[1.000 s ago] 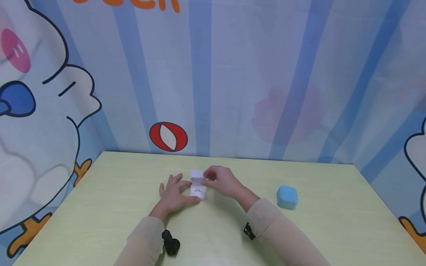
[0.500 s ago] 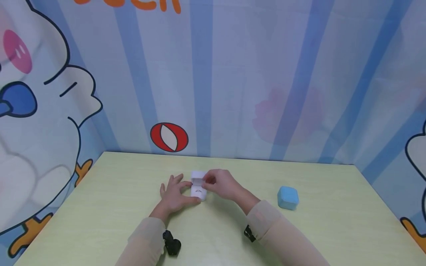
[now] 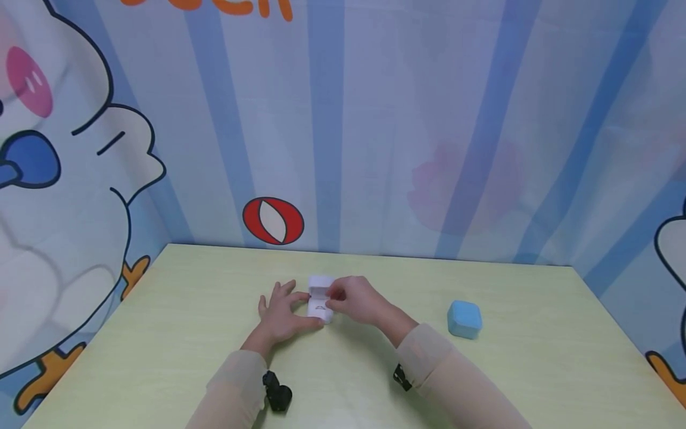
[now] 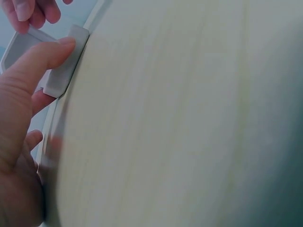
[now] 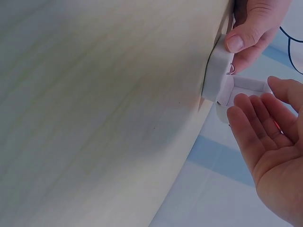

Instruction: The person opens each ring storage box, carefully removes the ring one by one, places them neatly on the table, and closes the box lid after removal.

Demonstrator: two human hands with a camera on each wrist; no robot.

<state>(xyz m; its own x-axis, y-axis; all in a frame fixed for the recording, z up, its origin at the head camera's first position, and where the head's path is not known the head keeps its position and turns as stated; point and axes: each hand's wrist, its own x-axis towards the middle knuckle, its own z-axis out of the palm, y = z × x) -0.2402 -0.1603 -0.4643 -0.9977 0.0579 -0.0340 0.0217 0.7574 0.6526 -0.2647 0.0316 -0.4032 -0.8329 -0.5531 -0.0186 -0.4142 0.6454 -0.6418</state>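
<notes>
While the L hand (image 3: 280, 316) pinches the white box (image 5: 217, 66) btwn thumb & fingers, lid (image 3: 320, 282) up, the R hand (image 3: 358, 301) is right by the lid w/ bent fingers, tho can't tell if they're pinching anything. Ring (image 3: 320, 308) sits in the box btwn both hands. Blue block (image 3: 464, 320) is on the table (image 3: 536, 333), off to the R hand's right.

Both forearms (image 3: 466, 384) slanted inward from the near side; the left hand (image 3: 281, 320) pinched with thumb (image 4: 40, 60) and forefinger (image 3: 300, 297), other fingers (image 3: 276, 294) spread, while the right hand (image 3: 360, 301) was bent at the fingers.
</notes>
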